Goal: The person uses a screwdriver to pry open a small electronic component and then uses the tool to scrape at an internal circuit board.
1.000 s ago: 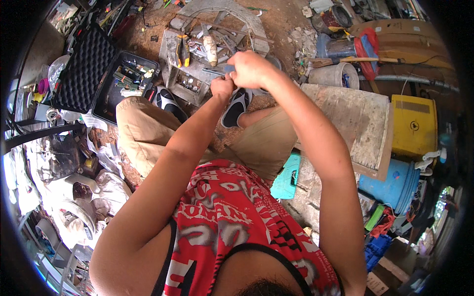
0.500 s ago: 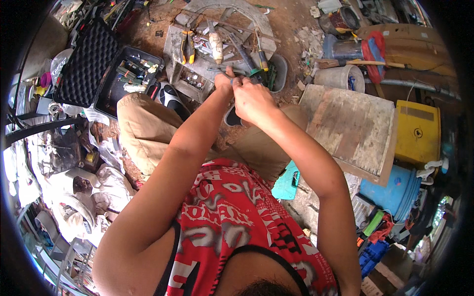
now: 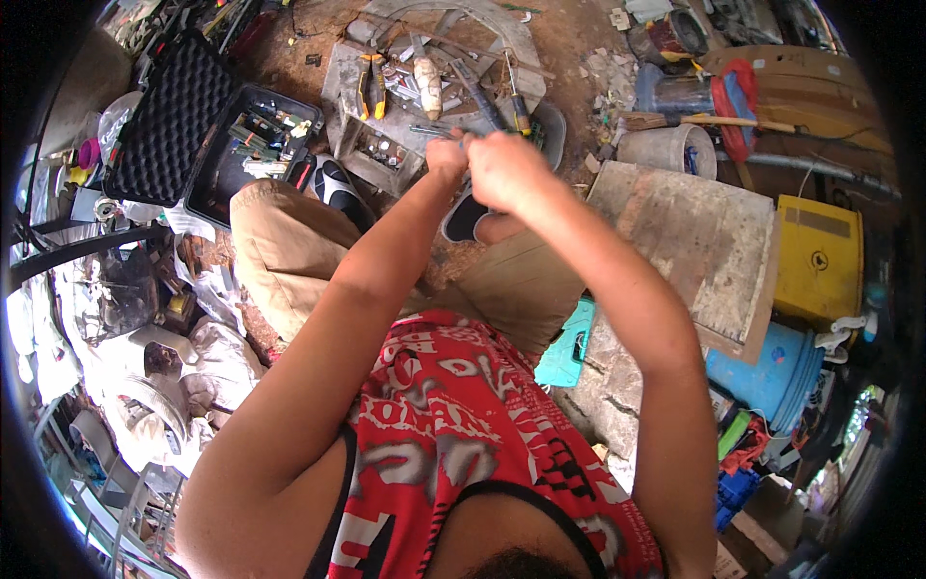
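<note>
Here, rough pale-wrapped tool [image 3: 427,89] lies right of yellow-handled pliers [image 3: 365,90]; below-right of those, left hand [image 3: 447,154] and right hand [image 3: 505,170] bunch together, grip can't be told.

The pliers [image 3: 365,95] are yellow and black, the trousers [image 3: 289,246] tan.

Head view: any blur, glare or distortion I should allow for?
Head view: the right hand looks blurred, its grip hard to make out; the pliers read clearer; white clutter at far left is washed out; the corners are black, and distortion grows toward the rim.
</note>
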A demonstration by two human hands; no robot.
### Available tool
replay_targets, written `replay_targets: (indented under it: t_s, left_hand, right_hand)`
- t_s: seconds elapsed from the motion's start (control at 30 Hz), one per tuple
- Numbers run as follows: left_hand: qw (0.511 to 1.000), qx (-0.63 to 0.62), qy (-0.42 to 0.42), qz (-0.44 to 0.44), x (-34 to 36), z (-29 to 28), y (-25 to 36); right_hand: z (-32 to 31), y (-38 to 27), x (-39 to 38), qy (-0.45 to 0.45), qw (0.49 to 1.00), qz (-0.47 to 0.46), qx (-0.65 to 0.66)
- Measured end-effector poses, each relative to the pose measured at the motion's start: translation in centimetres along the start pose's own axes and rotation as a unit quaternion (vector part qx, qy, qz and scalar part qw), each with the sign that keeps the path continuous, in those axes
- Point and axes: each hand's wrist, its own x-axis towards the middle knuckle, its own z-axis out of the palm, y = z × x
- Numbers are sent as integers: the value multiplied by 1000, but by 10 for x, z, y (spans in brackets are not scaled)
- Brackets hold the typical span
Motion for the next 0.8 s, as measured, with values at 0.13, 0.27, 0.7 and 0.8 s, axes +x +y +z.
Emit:
replay_targets:
  t_s: [0.13,0.27,0.7,0.8]
  left_hand:
    - [992,118,25,48,-14,-8,14]
    - [979,-186,-48,-74,-52,-12,53]
    - [950,212,104,203,-51,-16,45]
    - [937,158,151,274,-70,-24,68]
  right_hand:
    - [-39,7,25,-57,997,-43,-31]
    - [-53,27,52,-86,994,-60,-36]
    - [61,-10,-53,92,990,87,65]
    - [65,-16,-86,226,959,69,154]
